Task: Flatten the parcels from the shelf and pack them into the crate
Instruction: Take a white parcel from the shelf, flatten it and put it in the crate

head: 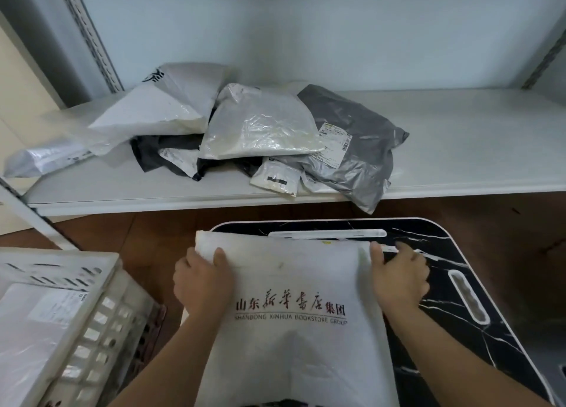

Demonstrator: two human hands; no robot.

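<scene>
— While lying on the black table, near its far edge — white parcel, gripped at both sides?
— Yes: left hand and right hand curled round its edges. More parcels heaped on shelf; crate left of table.

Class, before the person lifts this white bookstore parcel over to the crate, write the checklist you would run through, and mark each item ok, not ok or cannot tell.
1. Left hand grips the white parcel at its side edge: ok.
2. Right hand holds the opposite edge: ok.
3. Parcel flattened: not ok, a bulge shows near its lower middle.
4. Parcel fully supported by the black marbled table: ok.
5. Crate has room left: cannot tell; one parcel already lies inside.
6. Parcels remaining on the shelf: ok, a pile waits.
</scene>
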